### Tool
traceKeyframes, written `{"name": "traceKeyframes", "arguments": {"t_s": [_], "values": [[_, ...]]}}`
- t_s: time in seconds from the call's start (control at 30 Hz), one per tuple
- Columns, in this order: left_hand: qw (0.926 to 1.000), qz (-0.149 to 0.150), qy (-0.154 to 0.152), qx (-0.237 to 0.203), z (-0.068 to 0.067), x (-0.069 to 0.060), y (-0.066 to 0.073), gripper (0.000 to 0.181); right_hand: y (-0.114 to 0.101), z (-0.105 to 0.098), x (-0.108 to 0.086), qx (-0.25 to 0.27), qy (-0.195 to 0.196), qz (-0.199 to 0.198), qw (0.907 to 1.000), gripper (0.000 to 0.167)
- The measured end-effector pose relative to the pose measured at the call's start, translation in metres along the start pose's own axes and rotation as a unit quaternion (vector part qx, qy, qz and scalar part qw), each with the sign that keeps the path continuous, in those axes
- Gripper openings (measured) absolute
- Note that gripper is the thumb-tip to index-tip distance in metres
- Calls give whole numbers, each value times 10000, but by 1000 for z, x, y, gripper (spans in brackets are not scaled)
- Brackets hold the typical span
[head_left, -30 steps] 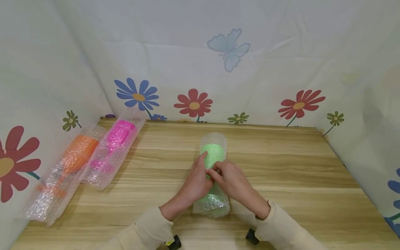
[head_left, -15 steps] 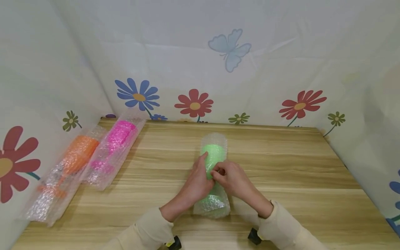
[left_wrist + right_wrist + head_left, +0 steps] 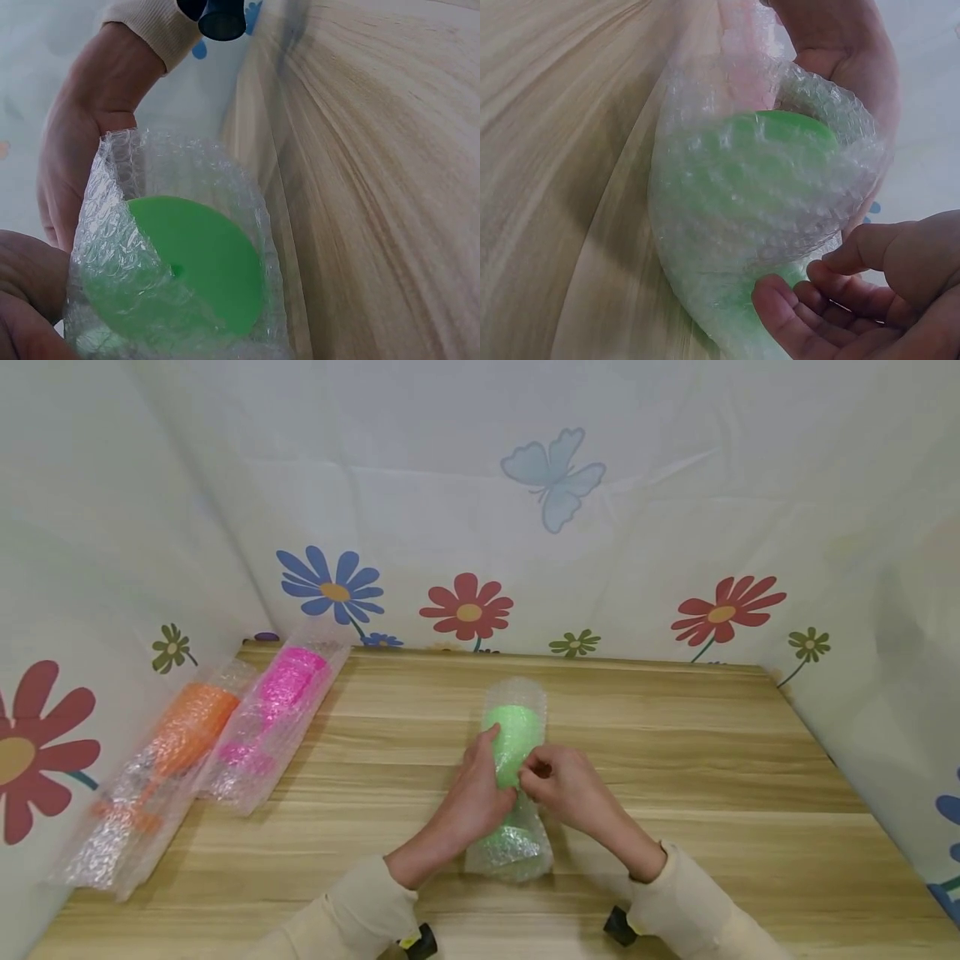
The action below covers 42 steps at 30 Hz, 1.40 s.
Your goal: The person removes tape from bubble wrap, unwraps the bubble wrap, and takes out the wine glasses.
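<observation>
A green goblet [image 3: 514,735] lies on its side in bubble wrap [image 3: 517,692] at the table's middle; its round base [image 3: 202,262] shows through the wrap in the left wrist view. My left hand [image 3: 472,797] grips the wrapped goblet from the left, thumb lying along the top. At the wrap's right side is my right hand [image 3: 573,785], fingers curled, thumb and a finger brought together. In the right wrist view those fingertips [image 3: 774,291] are close to the wrap's overlapping edge [image 3: 810,236]. Whether they pinch anything is unclear.
Two more bubble-wrapped goblets, one orange [image 3: 191,718] and one pink [image 3: 292,677], lie side by side at the table's left edge. A flower-printed cloth [image 3: 420,510] encloses the wooden table [image 3: 675,752] at the back and sides.
My right hand has slid rightward across the wrap, away from my left thumb. My left hand and the wrapped green goblet have stayed in place.
</observation>
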State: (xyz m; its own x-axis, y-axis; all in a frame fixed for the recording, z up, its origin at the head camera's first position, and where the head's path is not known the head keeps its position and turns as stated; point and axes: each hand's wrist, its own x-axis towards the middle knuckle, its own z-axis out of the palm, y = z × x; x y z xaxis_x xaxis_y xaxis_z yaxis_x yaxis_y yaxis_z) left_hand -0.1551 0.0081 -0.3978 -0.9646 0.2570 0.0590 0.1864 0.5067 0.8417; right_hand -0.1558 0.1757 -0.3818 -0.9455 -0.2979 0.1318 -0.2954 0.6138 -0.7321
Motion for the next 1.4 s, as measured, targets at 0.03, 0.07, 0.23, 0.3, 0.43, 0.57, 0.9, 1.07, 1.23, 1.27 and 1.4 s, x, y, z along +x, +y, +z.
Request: {"name": "traceKeyframes", "arguments": {"t_s": [0.03, 0.07, 0.23, 0.3, 0.43, 0.57, 0.9, 1.07, 1.23, 1.27, 1.4], "values": [[10000, -26, -10, -4, 0, 0, 0, 85, 1, 0, 0, 27, -12, -1, 10000, 14], [10000, -49, -25, -4, 0, 1, 0, 85, 1, 0, 0, 49, -18, 4, 10000, 14], [9998, -180, -94, -28, -1, 2, 1, 85, 1, -1, -1, 166, -75, 90, 9998, 14], [9998, -172, -101, -53, -1, 2, 1, 85, 1, -1, -2, 208, -102, 118, 9997, 14], [9998, -106, -105, -118, -1, 3, 0, 83, 1, -1, -3, 240, -116, 142, 9995, 14], [9997, -135, -118, -151, -2, 4, 1, 83, 2, -2, -4, 272, -110, 143, 9995, 13], [9998, -186, -1, -108, -2, 4, 3, 82, 4, -2, -5, 530, -135, 209, 9983, 13], [9996, -207, -9, -171, -2, 4, 2, 82, 4, -2, -7, 666, -130, 220, 9975, 13], [9997, -197, -7, -152, -2, 3, 2, 82, 4, -1, -8, 819, -165, 303, 9960, 12], [9997, -195, -7, -148, -2, 3, 2, 82, 5, -1, -8, 822, -166, 319, 9960, 12], [9997, -177, 1, -144, -1, 3, 2, 82, 5, -2, -9, 801, -156, 296, 9962, 11]]}}
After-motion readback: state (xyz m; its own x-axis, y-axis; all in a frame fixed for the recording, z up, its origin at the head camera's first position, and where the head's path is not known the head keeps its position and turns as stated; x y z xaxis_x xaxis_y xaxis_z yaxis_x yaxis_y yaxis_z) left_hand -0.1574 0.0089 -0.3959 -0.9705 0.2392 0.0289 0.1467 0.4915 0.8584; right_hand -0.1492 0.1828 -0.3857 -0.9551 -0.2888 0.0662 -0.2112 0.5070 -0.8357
